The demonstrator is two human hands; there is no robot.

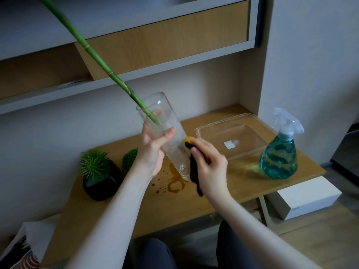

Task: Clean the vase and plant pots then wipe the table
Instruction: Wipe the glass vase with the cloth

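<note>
Glass vase [165,131] tilted above the table [223,183], gripped by left hand [153,150]. Dark cloth [194,167] pinched in right hand [209,164], touching the vase.

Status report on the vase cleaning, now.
Left hand grips glass vase, tilted above table. Right hand presses dark cloth to its side. Green stem in vase. Brown stains on table beneath.

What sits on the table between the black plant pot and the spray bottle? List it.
In the head view, between the black plant pot and spray bottle: a second green plant, brown stains, the clear plastic container.
</note>
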